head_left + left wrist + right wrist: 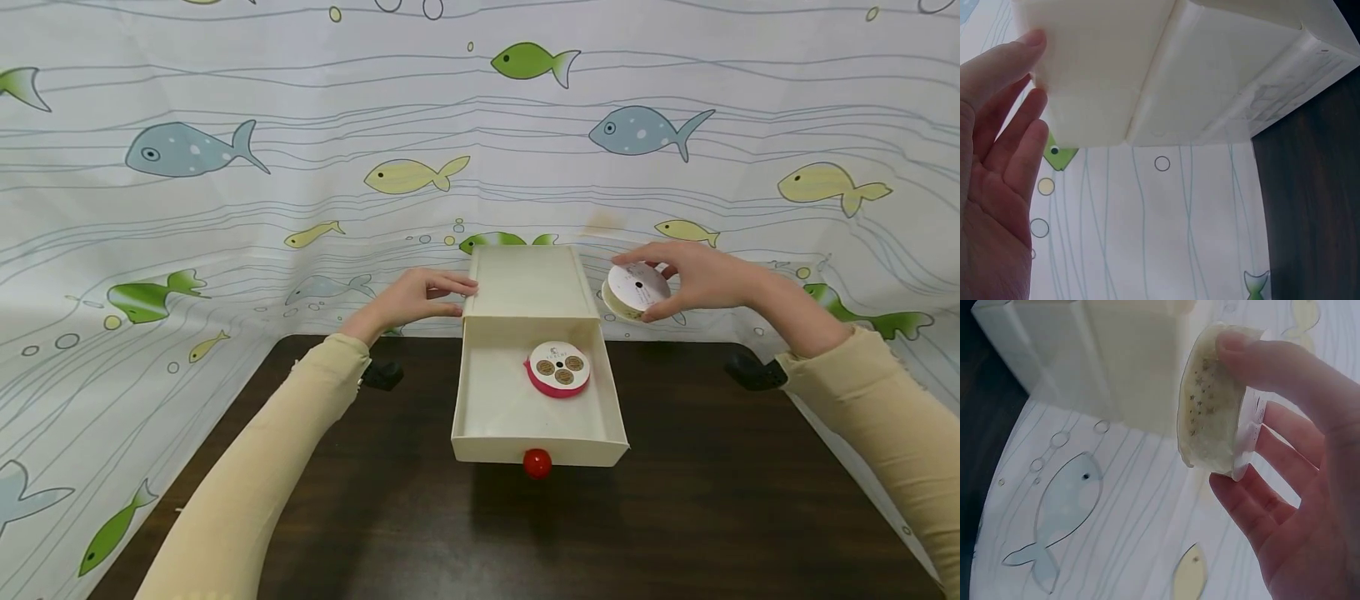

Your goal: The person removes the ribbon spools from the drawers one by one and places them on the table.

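Note:
My right hand (pixel 708 275) grips a spool of cream ribbon (pixel 637 287) just right of the cream drawer box (pixel 528 279). Small dark stars show on its ribbon (pixel 1207 403) in the right wrist view, where thumb and fingers hold it by its edge. The fingertips of my left hand (pixel 408 300) touch the box's left side with the fingers fairly straight. The drawer (pixel 491 392) is pulled out toward me. Inside it, toward the right, lies a spool of red ribbon (pixel 558 368) with a white face.
A red round knob (pixel 537 463) sits on the drawer's front. Under the box is a dark wooden table (pixel 360 517). A white sheet with printed fish (pixel 187 150) rises behind and at both sides.

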